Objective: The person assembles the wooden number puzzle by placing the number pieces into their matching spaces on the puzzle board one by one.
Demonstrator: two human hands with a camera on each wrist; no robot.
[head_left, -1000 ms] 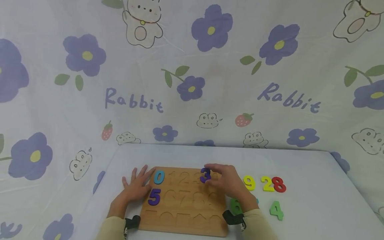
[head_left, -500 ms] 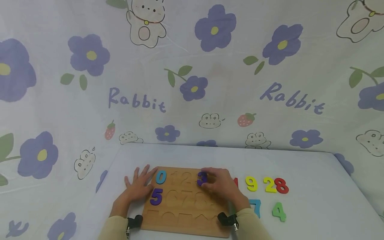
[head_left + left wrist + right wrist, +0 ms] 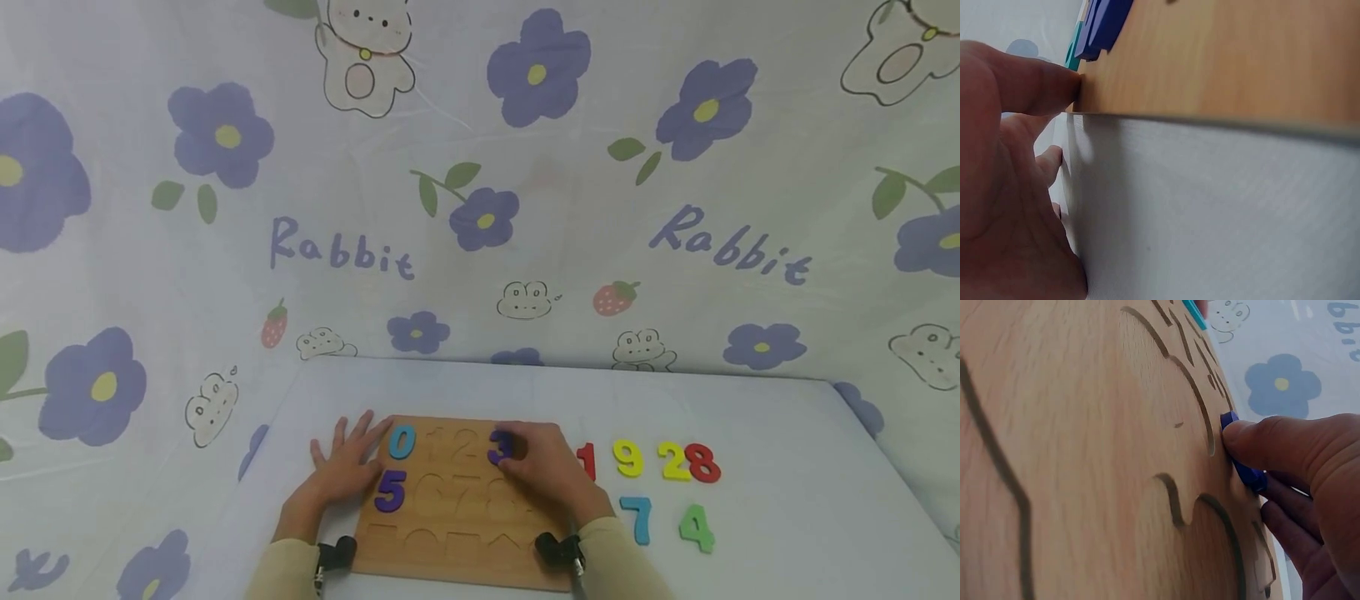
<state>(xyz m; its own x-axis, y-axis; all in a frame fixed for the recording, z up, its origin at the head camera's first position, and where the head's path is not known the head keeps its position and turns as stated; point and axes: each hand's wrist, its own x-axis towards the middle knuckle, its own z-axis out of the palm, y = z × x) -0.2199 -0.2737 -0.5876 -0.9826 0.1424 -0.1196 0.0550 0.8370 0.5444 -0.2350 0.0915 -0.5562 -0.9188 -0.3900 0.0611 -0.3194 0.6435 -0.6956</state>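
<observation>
A wooden number puzzle board (image 3: 465, 575) lies on the white table. My right hand (image 3: 551, 467) pinches a purple number 3 (image 3: 498, 448) between thumb and fingers over the top row. In the right wrist view that purple 3 (image 3: 1247, 475) sits at the board surface under the thumb; whether it lies fully in its recess I cannot tell. My left hand (image 3: 341, 471) rests at the board's left edge with fingers spread, the thumb touching the edge in the left wrist view. Beside it, a blue 0 (image 3: 402, 442) and a purple 5 (image 3: 390, 492) lie in the left column.
To the board's right lie a red 1 (image 3: 587, 462), yellow 9 (image 3: 628, 458), yellow 2 (image 3: 673, 462), red 8 (image 3: 702, 463), blue 7 (image 3: 637, 520) and green 4 (image 3: 697, 528). The 2 and 8 touch or nearly touch. A patterned cloth (image 3: 570, 183) hangs behind the table.
My right hand has moved left with the purple 3, bringing it over the top row's 3 outline. The red 1 and blue 7 have come into fuller view. The left hand stays at the board's edge.
</observation>
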